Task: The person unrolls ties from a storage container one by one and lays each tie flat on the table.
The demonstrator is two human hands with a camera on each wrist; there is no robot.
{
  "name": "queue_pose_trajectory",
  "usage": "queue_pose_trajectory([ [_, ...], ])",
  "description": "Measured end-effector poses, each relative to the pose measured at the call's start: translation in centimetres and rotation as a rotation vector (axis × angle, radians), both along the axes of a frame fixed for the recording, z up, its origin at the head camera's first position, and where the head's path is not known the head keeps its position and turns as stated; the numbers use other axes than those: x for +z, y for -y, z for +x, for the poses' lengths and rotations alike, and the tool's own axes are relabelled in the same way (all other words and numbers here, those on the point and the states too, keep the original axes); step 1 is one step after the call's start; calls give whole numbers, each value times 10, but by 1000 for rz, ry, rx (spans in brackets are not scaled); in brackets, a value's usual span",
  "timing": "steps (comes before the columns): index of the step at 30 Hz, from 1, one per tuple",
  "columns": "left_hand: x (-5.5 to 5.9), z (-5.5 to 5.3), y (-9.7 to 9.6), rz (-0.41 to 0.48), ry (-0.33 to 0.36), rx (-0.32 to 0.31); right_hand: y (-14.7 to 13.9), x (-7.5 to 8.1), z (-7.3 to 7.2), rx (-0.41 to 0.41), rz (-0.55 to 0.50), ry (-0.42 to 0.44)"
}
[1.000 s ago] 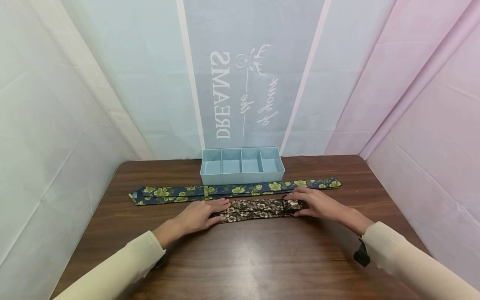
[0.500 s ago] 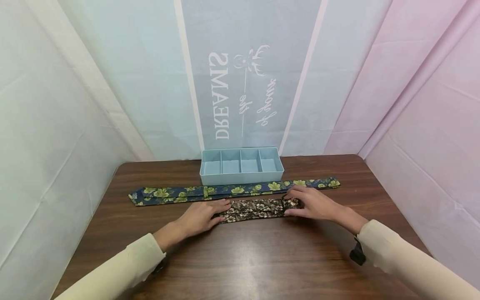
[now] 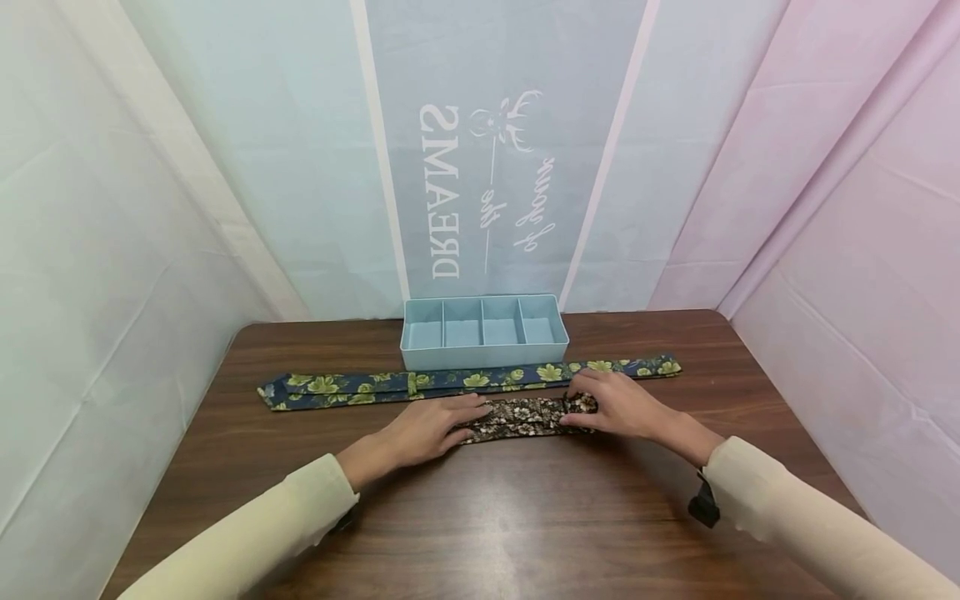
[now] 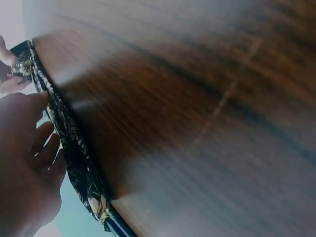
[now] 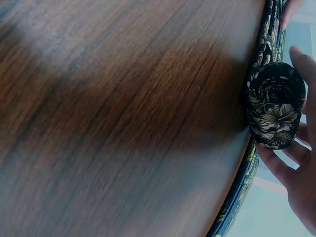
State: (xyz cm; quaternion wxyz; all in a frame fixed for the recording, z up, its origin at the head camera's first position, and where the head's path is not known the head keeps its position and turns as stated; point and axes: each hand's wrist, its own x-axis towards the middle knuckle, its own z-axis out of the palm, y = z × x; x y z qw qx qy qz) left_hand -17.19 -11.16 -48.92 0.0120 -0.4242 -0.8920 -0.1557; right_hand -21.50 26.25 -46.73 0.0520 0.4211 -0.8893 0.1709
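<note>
A dark brown necktie (image 3: 521, 419) with cream flowers lies across the table, its right end wound into a roll (image 5: 276, 108). My right hand (image 3: 624, 406) grips that roll between thumb and fingers. On the left part of the same tie rests my left hand (image 3: 431, 431), fingers extended and covering its left end in the head view. In the left wrist view the left hand (image 4: 29, 158) lies along the tie's flat stretch. Just behind, a navy necktie (image 3: 476, 381) with yellow-green flowers is stretched out lengthwise, close to the fingertips of both hands.
Against the back wall stands a light blue box (image 3: 483, 358) with several compartments, right behind the navy necktie. Fabric panels (image 3: 487, 183) enclose the wooden table (image 3: 495, 517) at the back and both sides.
My right hand has shifted a little left, rolling the brown necktie's end along with it. Over the last half second my left hand has slid right along the tie. The navy necktie stays put.
</note>
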Motion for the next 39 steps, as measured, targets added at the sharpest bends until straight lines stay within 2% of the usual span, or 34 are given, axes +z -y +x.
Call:
queue_pose_trajectory([
  [8, -5, -2, -2, -23, 20, -9, 3, 1, -1, -13, 35, 2],
  [19, -10, -1, 3, 0, 47, 0, -3, 6, -3, 67, 65, 61],
  [31, -8, 0, 6, -3, 48, -11, -16, 15, -6, 86, 126, 85],
  [39, -6, 1, 15, -5, 66, -7, -23, 18, -10, 109, 123, 139],
])
